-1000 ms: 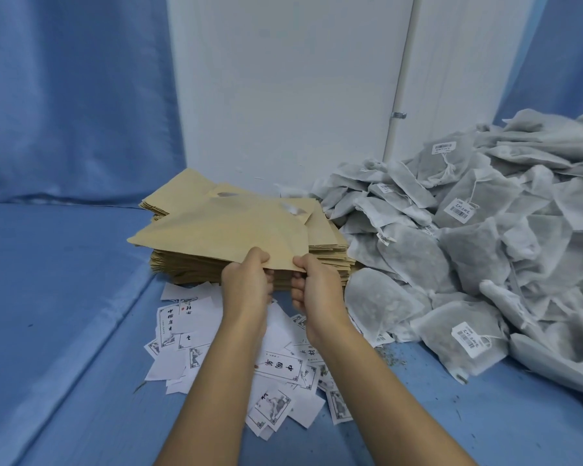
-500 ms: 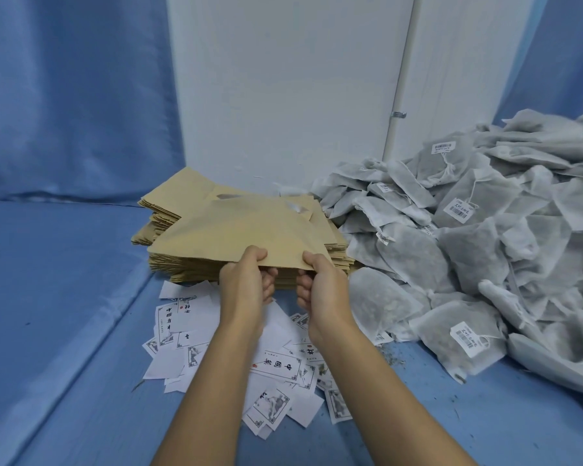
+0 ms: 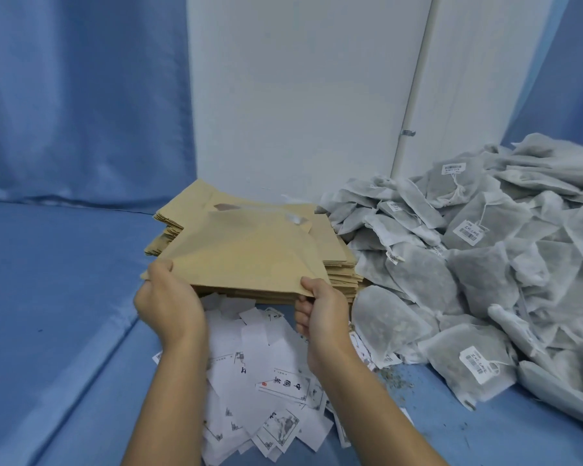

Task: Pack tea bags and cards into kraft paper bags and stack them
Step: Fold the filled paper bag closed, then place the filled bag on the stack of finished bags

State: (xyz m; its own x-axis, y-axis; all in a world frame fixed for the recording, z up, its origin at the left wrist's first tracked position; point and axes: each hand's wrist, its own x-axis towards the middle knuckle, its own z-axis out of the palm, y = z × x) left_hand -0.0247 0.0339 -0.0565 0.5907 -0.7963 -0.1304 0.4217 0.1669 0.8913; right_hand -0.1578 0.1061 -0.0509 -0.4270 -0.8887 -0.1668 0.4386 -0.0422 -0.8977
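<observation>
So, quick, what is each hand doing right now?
Left hand: gripping the near left corner of a brown paper bag.
Right hand: pinching the same bag's near right corner.

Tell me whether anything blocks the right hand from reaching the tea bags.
Nothing visible does. The right hand pinches the near corner of the paper bag, and the tea bags lie heaped just to its right with only open space between. The left hand grips the bag's other near corner.
</observation>
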